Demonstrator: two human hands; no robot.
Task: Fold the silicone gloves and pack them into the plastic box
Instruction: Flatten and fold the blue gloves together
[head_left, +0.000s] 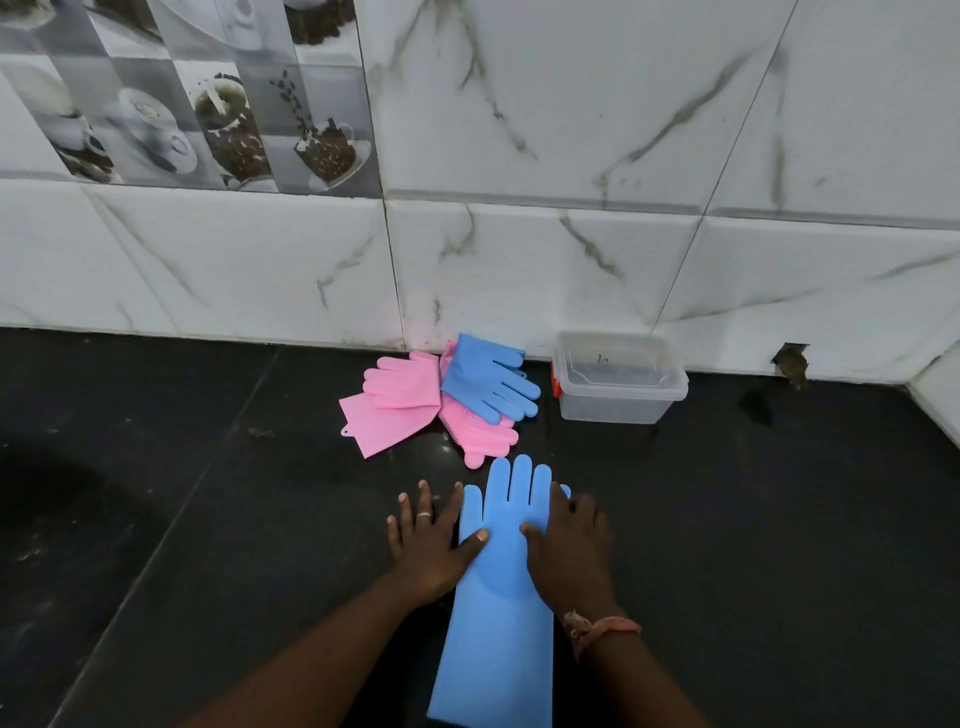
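The blue glove (501, 587) lies flat, long axis 12 to 6 o'clock. The left hand (428, 540) and right hand (569, 551) press it with flat, open fingers, gripping nothing.

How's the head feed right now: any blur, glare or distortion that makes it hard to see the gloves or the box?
Head view: the right hand is slightly motion-blurred, while the left hand and the flat blue glove look sharp; wide-angle bending curves the wall tiles; the black counter shows faint reflections near the pink gloves; the clear plastic box is readable.

faint dark handwritten mark on the clear plastic box (618, 382), too small to read
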